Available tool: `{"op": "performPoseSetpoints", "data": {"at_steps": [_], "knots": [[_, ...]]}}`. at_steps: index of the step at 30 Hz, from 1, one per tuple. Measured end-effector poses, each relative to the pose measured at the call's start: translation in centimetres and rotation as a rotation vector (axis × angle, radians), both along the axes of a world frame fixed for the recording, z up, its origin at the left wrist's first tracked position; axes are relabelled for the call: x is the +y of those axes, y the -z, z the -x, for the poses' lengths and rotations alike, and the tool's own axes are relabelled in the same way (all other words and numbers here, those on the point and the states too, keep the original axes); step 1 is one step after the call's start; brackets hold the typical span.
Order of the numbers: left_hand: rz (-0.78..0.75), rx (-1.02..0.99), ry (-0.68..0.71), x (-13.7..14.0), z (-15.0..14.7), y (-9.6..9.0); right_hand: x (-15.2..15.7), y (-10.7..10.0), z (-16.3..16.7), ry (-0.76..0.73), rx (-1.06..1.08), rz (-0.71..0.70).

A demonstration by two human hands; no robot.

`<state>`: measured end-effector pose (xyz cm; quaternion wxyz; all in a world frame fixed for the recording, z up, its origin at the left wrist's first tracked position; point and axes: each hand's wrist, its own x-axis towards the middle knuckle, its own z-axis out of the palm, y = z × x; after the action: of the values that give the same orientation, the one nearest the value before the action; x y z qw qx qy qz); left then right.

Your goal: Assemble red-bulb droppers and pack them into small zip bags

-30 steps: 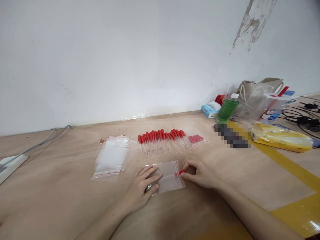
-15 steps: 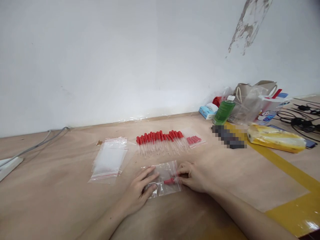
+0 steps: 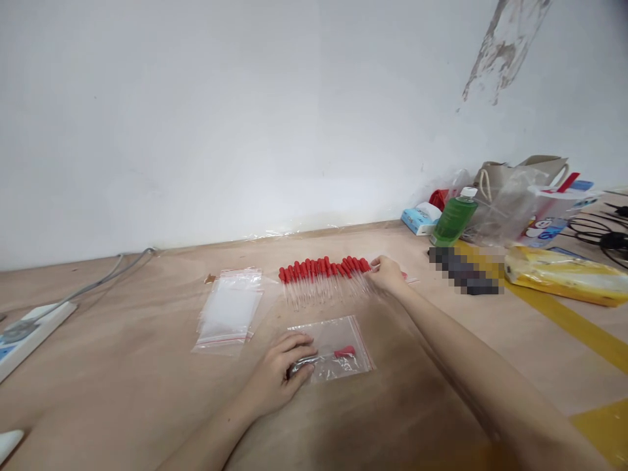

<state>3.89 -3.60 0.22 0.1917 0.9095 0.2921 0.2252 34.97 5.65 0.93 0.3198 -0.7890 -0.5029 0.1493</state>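
A clear zip-lock bag (image 3: 338, 330) lies flat in front of me with one red-bulbed dropper (image 3: 345, 351) inside it. My left hand (image 3: 289, 366) grips the bag's left end, thumb and fingers curled over the crinkled plastic. Behind the bag is a row of glass droppers (image 3: 318, 268) with red rubber bulbs, their thin tubes pointing toward me. At the row's right end, my right hand (image 3: 385, 273) has its fingertips closed at the bulb of the last dropper. It mostly covers another bag with red bulbs in it (image 3: 405, 275).
Left of the row lies a stack of zip-lock bags (image 3: 228, 307). A white power strip (image 3: 44, 333) with a grey cable is at far left. On the right stand a green bottle (image 3: 454, 217), a blue tissue box (image 3: 420, 218) and a yellow tissue pack (image 3: 564, 275).
My right hand has let go of the bag's open end and moved back to the dropper row. The left hand stays on the bag, its fingers more curled. The view has shifted slightly left.
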Motion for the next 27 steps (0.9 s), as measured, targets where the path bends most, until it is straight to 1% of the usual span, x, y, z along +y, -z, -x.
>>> {"op": "performPoseSetpoints", "data": {"at_steps": [4,7,9,12,14,16,19,22,24,27], "knots": [[0.007,-0.009,0.009,-0.1,0.0,-0.1,1.0,0.0,0.0,0.031,0.072,0.041],[0.004,-0.010,0.011,-0.1,0.0,-0.1,1.1,-0.8,-0.1,0.025,0.166,0.049],[0.000,-0.014,0.010,-0.1,0.0,-0.1,0.6,-1.4,0.0,0.008,0.234,0.038],[0.008,-0.010,0.010,-0.1,-0.1,-0.1,-1.8,-1.7,0.8,-0.061,0.402,-0.056],[0.017,0.005,0.010,0.0,-0.1,-0.1,-4.1,-1.2,1.7,-0.182,0.651,-0.210],[0.020,0.020,0.009,0.0,-0.1,-0.2,-6.6,-0.2,2.5,-0.247,0.788,-0.286],[0.017,0.031,0.010,0.0,-0.1,-0.4,-9.2,1.3,3.4,-0.235,0.836,-0.348],[0.013,0.028,0.015,0.1,-0.1,-0.3,-10.3,2.0,3.7,-0.182,0.859,-0.403],[0.009,0.019,0.016,0.1,-0.1,-0.2,-10.5,2.0,3.9,-0.153,0.898,-0.402],[-0.001,0.009,0.019,0.2,-0.1,-0.2,-10.8,2.1,4.5,-0.153,0.962,-0.343]]}}
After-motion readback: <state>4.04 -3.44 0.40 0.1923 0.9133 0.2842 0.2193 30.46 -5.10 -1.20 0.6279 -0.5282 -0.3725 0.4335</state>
